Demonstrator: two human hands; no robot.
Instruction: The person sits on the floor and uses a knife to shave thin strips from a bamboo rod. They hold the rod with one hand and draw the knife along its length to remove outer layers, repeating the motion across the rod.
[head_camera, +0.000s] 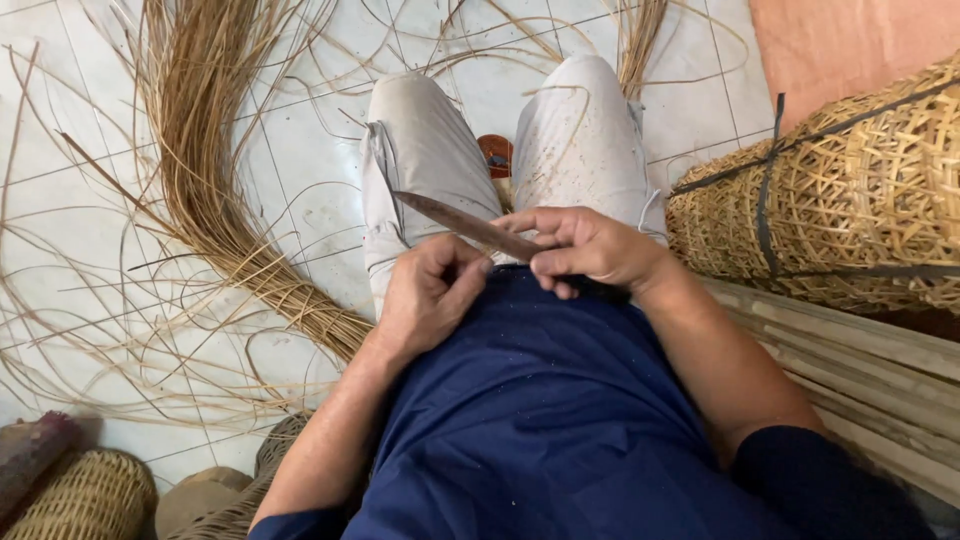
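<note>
Right hand (585, 245) fingers curled tight around the knife (465, 225), blade pointing left over the lap. Left hand (430, 290) fingers closed in a loose fist just under the blade, thumb up near it. Both elbows bent, forearms angled inward. Rattan strips (215, 190) spread on the tiled floor (300, 140); woven baskets (850, 190) at the right edge.

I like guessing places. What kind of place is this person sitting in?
Probably a basket-weaving workshop, maybe at home. Long cane strips trail across the tiled floor, a bundle of woven baskets lies alongside, and the right hand holds a knife close to the left hand.
</note>
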